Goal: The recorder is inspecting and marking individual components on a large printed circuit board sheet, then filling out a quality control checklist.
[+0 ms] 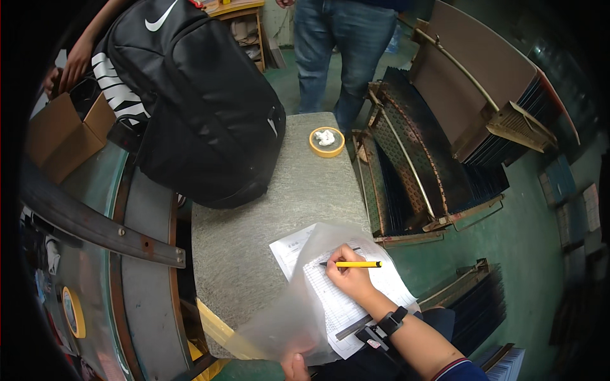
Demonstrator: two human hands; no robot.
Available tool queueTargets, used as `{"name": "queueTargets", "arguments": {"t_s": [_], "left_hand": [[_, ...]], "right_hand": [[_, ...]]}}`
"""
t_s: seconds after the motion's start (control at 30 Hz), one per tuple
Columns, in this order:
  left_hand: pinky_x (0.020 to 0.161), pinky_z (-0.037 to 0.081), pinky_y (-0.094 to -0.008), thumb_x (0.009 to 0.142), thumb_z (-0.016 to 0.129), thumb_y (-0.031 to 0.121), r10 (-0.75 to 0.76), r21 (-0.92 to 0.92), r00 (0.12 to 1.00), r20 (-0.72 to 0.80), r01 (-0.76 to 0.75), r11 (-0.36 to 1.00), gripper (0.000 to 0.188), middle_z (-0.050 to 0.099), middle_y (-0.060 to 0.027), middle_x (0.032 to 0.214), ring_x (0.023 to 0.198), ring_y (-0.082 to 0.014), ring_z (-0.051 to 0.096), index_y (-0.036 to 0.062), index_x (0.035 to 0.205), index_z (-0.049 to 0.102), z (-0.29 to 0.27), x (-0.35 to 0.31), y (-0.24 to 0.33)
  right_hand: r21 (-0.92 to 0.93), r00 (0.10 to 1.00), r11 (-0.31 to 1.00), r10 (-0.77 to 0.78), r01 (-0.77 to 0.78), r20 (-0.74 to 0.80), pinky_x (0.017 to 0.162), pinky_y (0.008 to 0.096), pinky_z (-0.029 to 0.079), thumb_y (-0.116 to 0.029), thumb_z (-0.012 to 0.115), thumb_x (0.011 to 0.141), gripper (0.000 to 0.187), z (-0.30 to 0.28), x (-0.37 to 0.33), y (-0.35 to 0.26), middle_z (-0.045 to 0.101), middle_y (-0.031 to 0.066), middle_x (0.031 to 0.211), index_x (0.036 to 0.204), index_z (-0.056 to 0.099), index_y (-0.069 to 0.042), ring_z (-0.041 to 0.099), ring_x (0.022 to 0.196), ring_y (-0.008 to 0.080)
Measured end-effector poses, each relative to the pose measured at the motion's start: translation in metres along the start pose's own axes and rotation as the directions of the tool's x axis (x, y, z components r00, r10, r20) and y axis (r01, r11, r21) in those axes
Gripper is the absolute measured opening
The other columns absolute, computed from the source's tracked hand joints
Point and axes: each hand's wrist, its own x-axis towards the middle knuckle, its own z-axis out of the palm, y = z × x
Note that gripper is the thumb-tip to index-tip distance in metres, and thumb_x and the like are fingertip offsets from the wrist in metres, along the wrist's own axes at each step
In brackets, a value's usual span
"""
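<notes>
My right hand (351,273) is closed round a yellow-and-black pen (362,264), its dark tip at a printed form (330,305) with rows of lines. The form lies at the near end of a grey board-like table (248,254), with another sheet partly under it. A translucent plastic sheet (279,317) is folded back over the left side of the papers. At the bottom edge, my left hand (296,367) pinches the sheet's near edge; most of its fingers are hidden. A dark straight strip (352,327) rests across the form, close to my right wrist.
A large black backpack (210,114) covers the table's far left. Beyond the form sits a yellow tape roll (327,151) with a crumpled white scrap inside. Metal racks (413,152) stand at right. Another person's hand (77,63) is near a cardboard box (60,136); someone in jeans (337,57) stands ahead.
</notes>
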Motion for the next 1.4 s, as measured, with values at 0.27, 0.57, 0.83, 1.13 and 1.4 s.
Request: {"name": "queueTargets", "arguments": {"t_s": [0.27,0.57,0.83,1.13,1.4], "left_hand": [[0.086,0.048,-0.0361,0.069,0.052,-0.006,0.42,0.407,0.866,0.271,-0.499,0.765,0.028,0.059,-0.0168,0.113,0.106,-0.0325,0.057,0.002,0.094,0.06,0.022,0.032,0.035],[0.082,0.05,-0.0344,0.074,0.064,0.005,0.435,0.421,0.858,0.272,-0.513,0.748,0.017,0.06,-0.0163,0.111,0.098,-0.0313,0.061,0.0031,0.089,0.059,0.023,0.035,0.039],[0.079,0.051,-0.0345,0.075,0.063,0.006,0.445,0.42,0.856,0.263,-0.517,0.746,0.012,0.061,-0.0167,0.11,0.096,-0.0309,0.062,0.0031,0.086,0.057,0.024,0.036,0.039],[0.077,0.052,-0.0347,0.075,0.056,-0.002,0.437,0.422,0.862,0.257,-0.507,0.752,0.011,0.061,-0.018,0.108,0.092,-0.0307,0.063,0.002,0.085,0.057,0.025,0.036,0.044],[0.072,0.049,-0.0355,0.078,0.051,0.008,0.395,0.393,0.909,0.131,-0.414,0.821,0.013,0.063,-0.0171,0.092,0.077,-0.0324,0.061,-0.0001,0.082,0.06,0.008,0.016,0.02]], "right_hand": [[-0.204,0.99,0.969,-0.131,0.139,0.052,0.062,0.0372,0.046,-0.012,0.057,0.079,0.01,-0.001,-0.004,-0.003,0.058,0.0133,0.077,0.081,0.053,-0.004,0.058,0.071,0.0292],[-0.142,0.998,0.99,-0.021,0.028,0.051,0.059,0.0372,0.045,-0.014,0.058,0.081,0.011,0.001,-0.006,0.015,0.057,0.012,0.074,0.085,0.051,-0.007,0.057,0.067,0.0274],[-0.128,0.998,0.99,-0.061,0.063,0.025,0.056,0.0364,0.044,-0.015,0.059,0.08,0.011,0.0,-0.005,0.017,0.057,0.0111,0.071,0.084,0.052,-0.008,0.057,0.063,0.0258],[-0.166,0.997,0.983,-0.072,0.073,0.011,0.057,0.0369,0.045,-0.015,0.059,0.079,0.01,0.002,-0.004,0.014,0.057,0.0119,0.07,0.083,0.053,-0.007,0.057,0.062,0.0279],[-0.031,0.998,0.999,-0.031,0.033,0.048,0.054,0.0323,0.044,-0.015,0.061,0.076,0.014,0.0,-0.002,0.001,0.058,0.0097,0.067,0.081,0.052,-0.005,0.056,0.057,0.0231]]}}
